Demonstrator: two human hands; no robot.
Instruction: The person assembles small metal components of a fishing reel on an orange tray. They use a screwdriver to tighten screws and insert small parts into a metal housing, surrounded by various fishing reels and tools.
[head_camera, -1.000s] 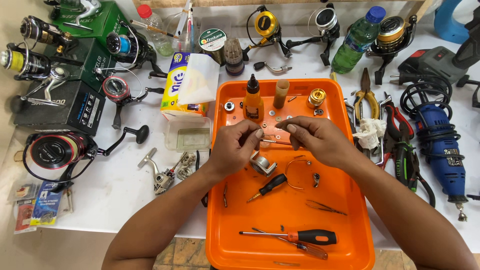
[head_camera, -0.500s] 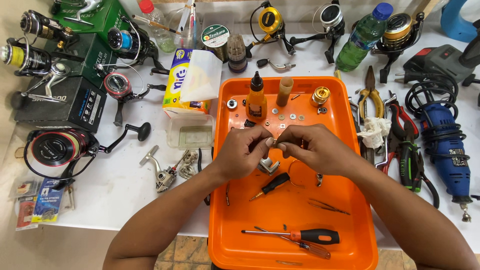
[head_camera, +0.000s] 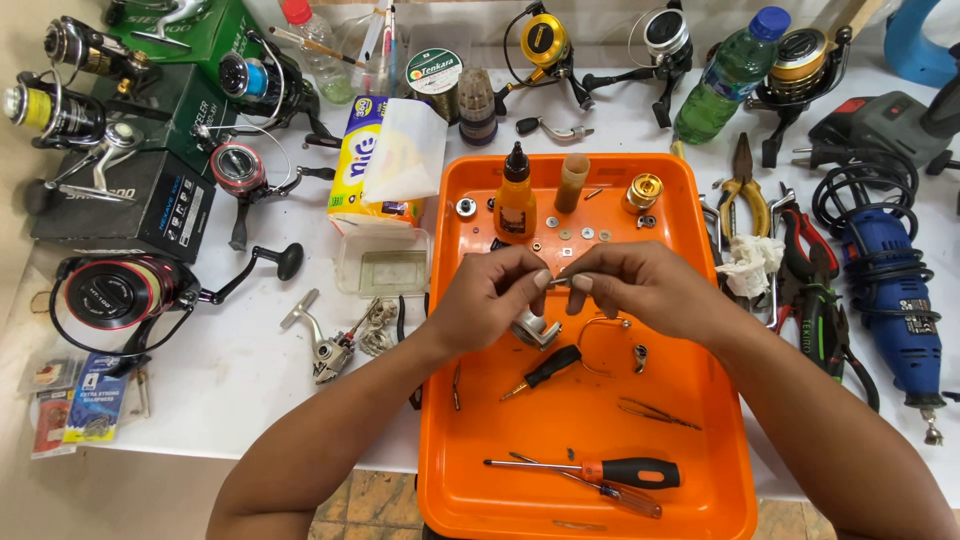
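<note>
Over the middle of an orange tray (head_camera: 690, 400), my left hand (head_camera: 490, 295) and my right hand (head_camera: 635, 285) meet fingertip to fingertip. Between them they pinch a small metal reel part (head_camera: 558, 281). A silver reel piece (head_camera: 535, 330) lies on the tray just under my left hand. Beside it rests a small black-handled screwdriver (head_camera: 545, 368). An orange-and-black screwdriver (head_camera: 600, 470) lies near the tray's front edge. Tweezers (head_camera: 655, 412) rest at the right. Washers (head_camera: 580, 235), a small oil bottle (head_camera: 515, 195) and a gold spool cap (head_camera: 643, 190) sit at the tray's far end.
Several fishing reels (head_camera: 110, 295) and boxes (head_camera: 120, 205) crowd the white table's left side. A tissue pack (head_camera: 385, 165) and a clear plastic dish (head_camera: 382, 268) stand left of the tray. Pliers (head_camera: 745, 190), a blue rotary tool (head_camera: 895, 300) and a green bottle (head_camera: 730, 75) lie to the right.
Both hands have stayed over the tray centre, working the small part between the fingertips. The view shifted slightly; nothing was set down or picked up.
</note>
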